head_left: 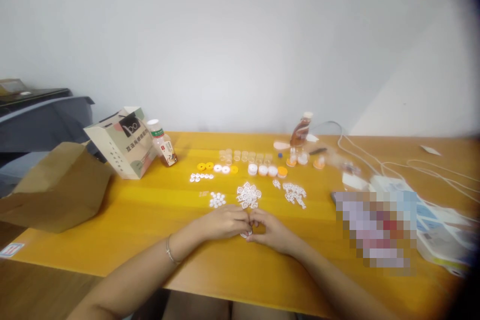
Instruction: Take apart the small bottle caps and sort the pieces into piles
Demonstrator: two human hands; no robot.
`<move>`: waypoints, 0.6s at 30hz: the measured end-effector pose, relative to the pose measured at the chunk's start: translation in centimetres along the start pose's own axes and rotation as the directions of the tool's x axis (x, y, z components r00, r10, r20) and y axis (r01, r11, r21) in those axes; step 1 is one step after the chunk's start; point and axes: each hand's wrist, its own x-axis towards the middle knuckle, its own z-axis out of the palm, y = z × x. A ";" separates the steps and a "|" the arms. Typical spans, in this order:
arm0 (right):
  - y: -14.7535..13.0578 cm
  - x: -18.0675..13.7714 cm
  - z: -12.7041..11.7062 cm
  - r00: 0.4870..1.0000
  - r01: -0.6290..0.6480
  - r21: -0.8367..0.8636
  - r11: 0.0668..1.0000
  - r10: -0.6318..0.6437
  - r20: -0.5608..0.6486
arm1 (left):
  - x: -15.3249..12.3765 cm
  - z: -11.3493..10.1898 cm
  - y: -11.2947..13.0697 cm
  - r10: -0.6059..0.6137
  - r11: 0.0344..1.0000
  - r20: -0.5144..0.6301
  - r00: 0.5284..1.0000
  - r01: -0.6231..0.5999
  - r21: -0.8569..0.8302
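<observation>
My left hand [225,221] and my right hand [273,233] meet near the front of the table. Between their fingertips is a small white piece [245,234], mostly hidden by the fingers. The left fingers bend over it from above, while the right thumb and forefinger curve around its other side. Just beyond the hands lies a pile of white lattice-like plastic pieces [248,194]. Several small white round pieces [217,200] are grouped left of that pile. More white openwork pieces [294,194] lie to its right.
Farther back stand rows of clear cups [244,156], yellow discs [205,166] and white lids [262,170]. A paper bag [131,145], a white-capped bottle [162,143] and a brown box [60,185] are left. At right are a drink bottle [301,131], cables [369,160] and a white organizer [427,225].
</observation>
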 end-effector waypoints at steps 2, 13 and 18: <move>0.0 0.0 0.0 1.000 0.003 -0.002 1.000 -0.003 0.004 | -0.1 0.0 0.0 0.012 0.999 0.009 1.000 -0.012 0.053; 0.0 0.0 0.1 1.000 -0.003 -0.016 1.000 0.003 -0.005 | -0.3 0.2 -0.3 0.039 0.997 -0.069 0.997 -0.034 0.065; -0.6 -0.1 -0.1 0.998 -0.069 0.039 0.997 0.069 0.005 | -2.5 -1.9 -2.2 -0.117 0.980 -0.238 0.964 0.151 0.132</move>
